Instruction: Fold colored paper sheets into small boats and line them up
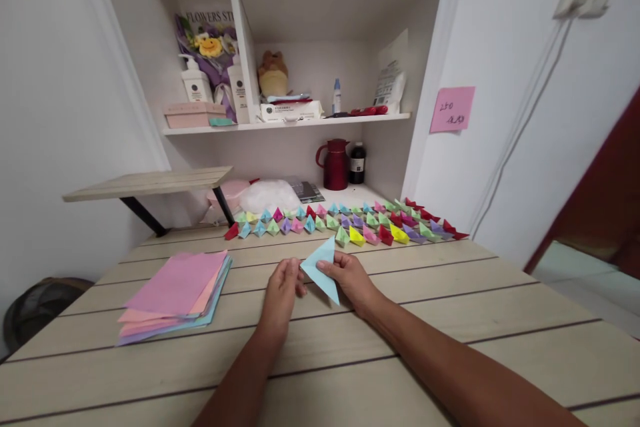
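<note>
A light blue folded paper [321, 268] is held just above the wooden table [450, 320], pointed at top and bottom. My right hand [350, 278] pinches its right edge with thumb and fingers. My left hand [283, 288] is closed at its left corner, fingertips touching the paper. A stack of coloured paper sheets [175, 295], pink on top, lies to the left of my hands. Behind my hands, rows of several small folded paper boats [350, 221] in many colours stand along the table's far part.
A raised wooden shelf board [150, 183] juts out at the left. A red jug [335, 164] and a dark bottle [357, 163] stand in the back niche. A pink note [452, 109] is stuck on the right wall. Shelves above carry bottles and boxes.
</note>
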The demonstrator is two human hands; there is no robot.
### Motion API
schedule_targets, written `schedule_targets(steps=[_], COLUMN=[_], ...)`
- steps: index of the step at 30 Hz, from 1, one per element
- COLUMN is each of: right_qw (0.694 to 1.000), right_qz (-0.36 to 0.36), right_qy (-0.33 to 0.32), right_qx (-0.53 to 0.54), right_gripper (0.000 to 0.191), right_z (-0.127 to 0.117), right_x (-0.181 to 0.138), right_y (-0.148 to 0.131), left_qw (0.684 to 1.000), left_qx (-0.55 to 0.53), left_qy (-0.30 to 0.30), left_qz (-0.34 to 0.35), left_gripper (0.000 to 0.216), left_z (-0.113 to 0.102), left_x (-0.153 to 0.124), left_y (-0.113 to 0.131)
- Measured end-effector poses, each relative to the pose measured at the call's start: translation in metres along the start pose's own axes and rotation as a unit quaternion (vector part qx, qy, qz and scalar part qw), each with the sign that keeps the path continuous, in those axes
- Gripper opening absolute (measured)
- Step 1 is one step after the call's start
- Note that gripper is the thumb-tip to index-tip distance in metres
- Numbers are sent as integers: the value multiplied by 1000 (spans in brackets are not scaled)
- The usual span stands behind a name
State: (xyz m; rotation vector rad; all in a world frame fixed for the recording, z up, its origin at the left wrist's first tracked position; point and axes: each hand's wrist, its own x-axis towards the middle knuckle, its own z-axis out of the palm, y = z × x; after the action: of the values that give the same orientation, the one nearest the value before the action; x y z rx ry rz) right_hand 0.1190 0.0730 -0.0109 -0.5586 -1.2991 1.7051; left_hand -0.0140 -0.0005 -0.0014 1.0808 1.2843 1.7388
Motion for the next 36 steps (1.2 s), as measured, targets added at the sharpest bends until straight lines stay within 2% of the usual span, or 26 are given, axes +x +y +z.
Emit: schedule_targets(steps=[5,16,23,26,30,33,36], right_qw=[999,999,999,998,994,993,994], right_qz=[7,-4,-19,-53,-110,-119,-105], right_qy=[-20,8,-17,-29,9,26,-12], right_qx=[-25,-48,-33,-24,4,11,8], right_gripper=[40,39,46,48,50,45,43], right_z=[3,5,11,11,8,7,10], right_x=[0,1,-2,-4,-4,-6,-10], right_y=[-1,1,-2,-10,-19,-23,-26], left_qw=[1000,998,995,992,981,970,965], left_qx=[-1,-25,-64,-83,-134,-179,-196], left_qy=[3,17,-9,-34,-71,-87,-88], left_qz=[-23,-58,-79,-90,-121,-143,-152], left_gripper=[33,34,35,40,41,41,40], left_z=[0,5,-1,-4,-7,-8,-8], left_x=[2,-2,-4,-3,-2,-2,-4], left_y=[1,-1,4,7,10,11,12])
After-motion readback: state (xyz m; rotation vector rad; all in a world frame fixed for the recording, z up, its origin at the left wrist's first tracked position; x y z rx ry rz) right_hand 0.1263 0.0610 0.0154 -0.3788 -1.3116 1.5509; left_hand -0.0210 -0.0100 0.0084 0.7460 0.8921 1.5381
